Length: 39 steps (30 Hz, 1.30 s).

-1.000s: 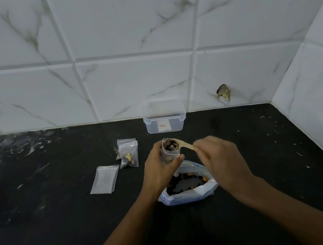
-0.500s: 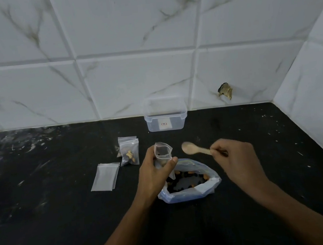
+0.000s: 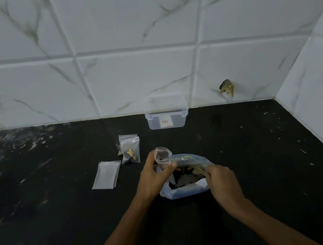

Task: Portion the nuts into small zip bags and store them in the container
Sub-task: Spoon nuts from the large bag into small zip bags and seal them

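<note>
the left hand (image 3: 153, 176) grips a small zip bag (image 3: 163, 156) held upright and open, a few dark nuts inside; the right hand (image 3: 221, 178) pinches a wooden spoon (image 3: 198, 170) dipped into the big nut bag (image 3: 185, 189); filled bags (image 3: 129, 149) lie on the black counter (image 3: 261, 150), an empty bag (image 3: 106, 175) beside them; the container (image 3: 167, 116) by the wall seems to hold nothing yet, so i judge most work remains.
</note>
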Tool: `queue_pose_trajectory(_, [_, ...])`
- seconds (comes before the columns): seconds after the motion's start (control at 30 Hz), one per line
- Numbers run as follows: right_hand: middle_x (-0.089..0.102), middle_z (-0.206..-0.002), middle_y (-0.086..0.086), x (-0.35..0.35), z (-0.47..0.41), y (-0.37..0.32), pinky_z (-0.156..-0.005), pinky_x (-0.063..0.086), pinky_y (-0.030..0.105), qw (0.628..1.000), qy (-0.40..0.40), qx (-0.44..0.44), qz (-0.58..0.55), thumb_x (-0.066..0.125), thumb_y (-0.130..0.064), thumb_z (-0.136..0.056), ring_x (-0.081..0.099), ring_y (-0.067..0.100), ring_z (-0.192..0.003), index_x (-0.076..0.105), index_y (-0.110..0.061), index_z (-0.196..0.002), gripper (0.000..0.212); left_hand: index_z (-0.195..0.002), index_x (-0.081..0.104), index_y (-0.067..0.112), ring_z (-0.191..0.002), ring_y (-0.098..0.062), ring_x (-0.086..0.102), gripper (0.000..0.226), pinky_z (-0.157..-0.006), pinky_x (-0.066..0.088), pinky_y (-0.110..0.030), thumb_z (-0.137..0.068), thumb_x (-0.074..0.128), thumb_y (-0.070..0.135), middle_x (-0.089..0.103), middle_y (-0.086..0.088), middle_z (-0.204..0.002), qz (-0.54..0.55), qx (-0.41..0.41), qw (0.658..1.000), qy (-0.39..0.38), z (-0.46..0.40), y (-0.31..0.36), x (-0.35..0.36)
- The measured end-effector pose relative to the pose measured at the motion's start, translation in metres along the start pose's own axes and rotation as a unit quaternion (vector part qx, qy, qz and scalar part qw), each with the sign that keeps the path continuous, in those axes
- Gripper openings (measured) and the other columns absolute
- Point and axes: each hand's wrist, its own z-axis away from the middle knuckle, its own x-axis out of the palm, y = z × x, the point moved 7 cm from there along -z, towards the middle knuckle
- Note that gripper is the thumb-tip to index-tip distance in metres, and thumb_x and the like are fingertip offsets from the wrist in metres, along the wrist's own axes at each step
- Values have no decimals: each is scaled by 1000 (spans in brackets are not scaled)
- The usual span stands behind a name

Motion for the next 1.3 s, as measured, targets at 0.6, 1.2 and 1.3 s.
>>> queue_pose_trajectory(0.6, [68, -75, 1, 14, -1, 15, -51, 48, 15, 945, -49, 134, -294, 57, -10, -95, 66, 11, -58, 69, -16, -87, 16, -124, 54, 42, -113, 1, 60, 59, -100, 51, -40, -71, 73, 58, 64, 24, -115, -15, -5, 1000, -19, -4, -2, -5])
queue_pose_trajectory(1.2, [70, -81, 6, -119, 7, -3, -54, 50, 23, 894, 20, 77, -441, 60, -8, -92, 59, 12, -63, 72, -14, -89, 14, -128, 50, 38, -113, -3, 57, 62, -95, 52, -36, -72, 70, 55, 61, 16, -119, -84, 69, 993, 36, -9, 34, 9])
queue_pose_trajectory(1.3, [68, -73, 0, -127, 6, -20, -50, 49, 17, 935, 52, 13, -350, 62, -12, -91, 61, 6, -56, 72, -19, -87, 13, -129, 49, 38, -114, -3, 55, 65, -96, 51, -36, -70, 69, 56, 60, 17, -120, -91, 65, 993, 42, -10, 33, 15])
